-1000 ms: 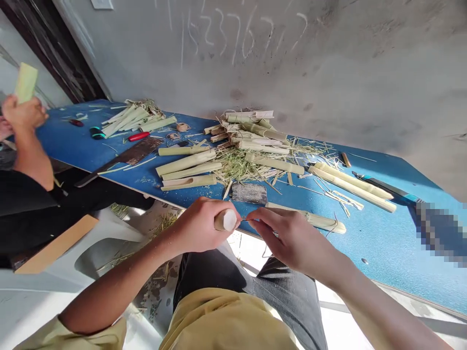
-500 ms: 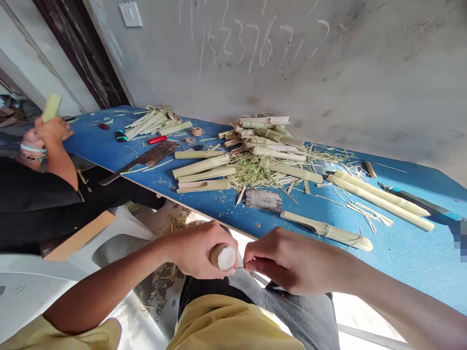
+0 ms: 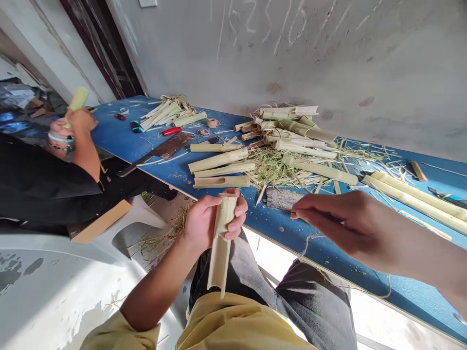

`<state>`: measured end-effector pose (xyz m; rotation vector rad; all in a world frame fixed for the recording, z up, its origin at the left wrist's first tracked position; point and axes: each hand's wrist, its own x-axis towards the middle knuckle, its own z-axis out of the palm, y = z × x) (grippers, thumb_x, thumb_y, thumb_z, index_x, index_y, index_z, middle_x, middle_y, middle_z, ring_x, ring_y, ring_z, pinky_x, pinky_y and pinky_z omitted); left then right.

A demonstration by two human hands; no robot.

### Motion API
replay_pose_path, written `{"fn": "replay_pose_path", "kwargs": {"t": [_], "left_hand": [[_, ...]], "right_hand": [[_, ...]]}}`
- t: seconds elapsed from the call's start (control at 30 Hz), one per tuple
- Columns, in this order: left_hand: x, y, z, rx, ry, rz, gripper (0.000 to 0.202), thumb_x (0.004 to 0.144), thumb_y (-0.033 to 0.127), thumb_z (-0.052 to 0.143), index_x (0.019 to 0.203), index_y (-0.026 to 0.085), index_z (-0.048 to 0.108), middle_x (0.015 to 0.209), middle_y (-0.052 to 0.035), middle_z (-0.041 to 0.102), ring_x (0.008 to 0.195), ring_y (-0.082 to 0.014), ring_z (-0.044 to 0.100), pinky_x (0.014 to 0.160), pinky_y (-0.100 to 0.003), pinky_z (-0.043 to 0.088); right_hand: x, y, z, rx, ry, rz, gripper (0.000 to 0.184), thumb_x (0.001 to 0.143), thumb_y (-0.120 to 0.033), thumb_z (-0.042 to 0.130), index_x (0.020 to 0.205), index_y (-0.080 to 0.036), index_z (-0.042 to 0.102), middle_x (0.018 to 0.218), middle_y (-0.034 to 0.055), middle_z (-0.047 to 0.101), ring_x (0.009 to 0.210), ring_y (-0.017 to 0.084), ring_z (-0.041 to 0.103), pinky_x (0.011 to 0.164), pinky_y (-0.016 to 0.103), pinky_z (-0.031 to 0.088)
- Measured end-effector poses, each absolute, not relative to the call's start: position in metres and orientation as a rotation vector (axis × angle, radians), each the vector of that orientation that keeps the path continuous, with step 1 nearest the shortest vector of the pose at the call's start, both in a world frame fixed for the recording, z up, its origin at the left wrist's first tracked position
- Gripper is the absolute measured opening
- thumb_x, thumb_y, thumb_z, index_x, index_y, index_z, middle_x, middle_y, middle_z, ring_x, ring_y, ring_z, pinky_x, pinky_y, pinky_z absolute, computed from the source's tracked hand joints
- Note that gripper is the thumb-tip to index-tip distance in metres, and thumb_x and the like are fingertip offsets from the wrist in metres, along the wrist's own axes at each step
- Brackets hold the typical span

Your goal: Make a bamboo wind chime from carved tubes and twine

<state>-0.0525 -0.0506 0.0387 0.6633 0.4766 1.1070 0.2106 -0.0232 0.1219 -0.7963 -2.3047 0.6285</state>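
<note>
My left hand (image 3: 207, 221) is wrapped round the top of a pale green bamboo piece (image 3: 220, 248), which stands nearly upright over my lap with its cut side showing. My right hand (image 3: 339, 226) is held apart to the right, its fingers pinched on a thin fibre string (image 3: 308, 243) that hangs down in a loop below it. Both hands hover just in front of the near edge of the blue table (image 3: 328, 253).
Cut bamboo sticks (image 3: 219, 160), shavings (image 3: 273, 167) and a sanding block (image 3: 282, 198) lie on the table. A cleaver (image 3: 160, 150) and a red-handled tool (image 3: 172, 131) lie further left. A person in black (image 3: 44, 184) sits at the left, holding a bamboo piece (image 3: 77, 100).
My left hand has turned the bamboo piece from end-on to upright and lifted it. My right hand has drawn away to the right, pulling the string out. The view has shifted left.
</note>
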Motion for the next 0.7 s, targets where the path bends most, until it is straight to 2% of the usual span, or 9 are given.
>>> {"fn": "replay_pose_path", "kwargs": {"t": [0.07,0.13,0.2,0.3,0.37,0.5,0.57,0.63,0.7], "left_hand": [[-0.047,-0.048,0.039,0.682,0.474,1.215,0.037,0.077,0.046,0.076,0.101,0.022,0.061,0.084,-0.0006,0.051,0.061,-0.0102,0.05,0.05,-0.022,0.044],[-0.04,-0.048,0.038,0.727,0.489,1.289,0.042,0.081,0.05,0.078,0.107,0.022,0.06,0.088,-0.0014,0.053,0.068,-0.0117,0.055,0.059,-0.024,0.051],[-0.032,-0.049,0.038,0.793,0.531,1.332,0.047,0.085,0.06,0.074,0.113,0.026,0.055,0.084,0.0014,0.054,0.06,-0.0113,0.054,0.056,-0.026,0.053],[-0.026,-0.052,0.038,0.849,0.615,1.343,0.047,0.091,0.07,0.06,0.116,0.031,0.047,0.073,0.0065,0.051,0.045,-0.009,0.043,0.046,-0.024,0.042],[-0.026,-0.055,0.037,0.853,0.638,1.302,0.047,0.087,0.062,0.064,0.115,0.028,0.048,0.077,0.0039,0.055,0.051,-0.0107,0.049,0.051,-0.026,0.043],[-0.03,-0.064,0.027,0.981,0.698,1.28,0.051,0.076,0.041,0.08,0.118,0.02,0.06,0.099,-0.0048,0.064,0.075,-0.0146,0.061,0.069,-0.029,0.051],[-0.029,-0.069,0.019,1.063,0.709,1.293,0.051,0.081,0.046,0.081,0.12,0.018,0.063,0.095,-0.0047,0.066,0.071,-0.0134,0.06,0.066,-0.027,0.05],[-0.025,-0.074,0.014,1.118,0.721,1.303,0.051,0.087,0.054,0.076,0.12,0.018,0.063,0.082,-0.0007,0.064,0.059,-0.0113,0.056,0.057,-0.025,0.047],[-0.018,-0.079,0.013,1.191,0.884,1.368,0.047,0.092,0.055,0.073,0.121,0.02,0.063,0.077,0.0012,0.063,0.058,-0.0116,0.055,0.055,-0.024,0.045]], "right_hand": [[0.207,-0.031,0.117,-0.843,-2.278,0.615,0.032,0.101,-0.049,0.062,0.089,-0.022,0.072,0.061,0.0023,0.058,0.054,0.013,0.047,0.052,0.026,0.034],[0.199,-0.043,0.114,-0.892,-2.265,0.608,0.034,0.102,-0.051,0.059,0.092,-0.021,0.071,0.063,0.0029,0.059,0.054,0.014,0.047,0.052,0.026,0.034],[0.192,-0.053,0.112,-0.932,-2.295,0.617,0.031,0.103,-0.048,0.058,0.095,-0.021,0.071,0.064,0.0027,0.06,0.052,0.012,0.046,0.049,0.025,0.034],[0.188,-0.059,0.114,-0.956,-2.385,0.63,0.024,0.106,-0.039,0.055,0.1,-0.022,0.071,0.065,0.0001,0.062,0.048,0.009,0.043,0.044,0.022,0.033],[0.188,-0.057,0.116,-0.955,-2.419,0.609,0.023,0.107,-0.036,0.054,0.101,-0.023,0.071,0.065,-0.0012,0.062,0.046,0.008,0.042,0.042,0.021,0.031],[0.193,-0.051,0.122,-0.941,-2.451,0.622,0.026,0.106,-0.036,0.054,0.095,-0.022,0.072,0.061,-0.0016,0.057,0.047,0.008,0.038,0.04,0.021,0.027],[0.195,-0.049,0.125,-0.94,-2.464,0.615,0.026,0.106,-0.035,0.054,0.094,-0.022,0.072,0.059,-0.0028,0.052,0.047,0.007,0.034,0.04,0.019,0.025],[0.197,-0.048,0.126,-0.934,-2.476,0.558,0.024,0.106,-0.033,0.055,0.094,-0.022,0.072,0.057,-0.0036,0.05,0.047,0.007,0.032,0.04,0.019,0.024],[0.199,-0.047,0.125,-0.916,-2.491,0.475,0.021,0.105,-0.032,0.056,0.097,-0.022,0.073,0.057,-0.0039,0.049,0.047,0.007,0.031,0.041,0.019,0.024]]}}
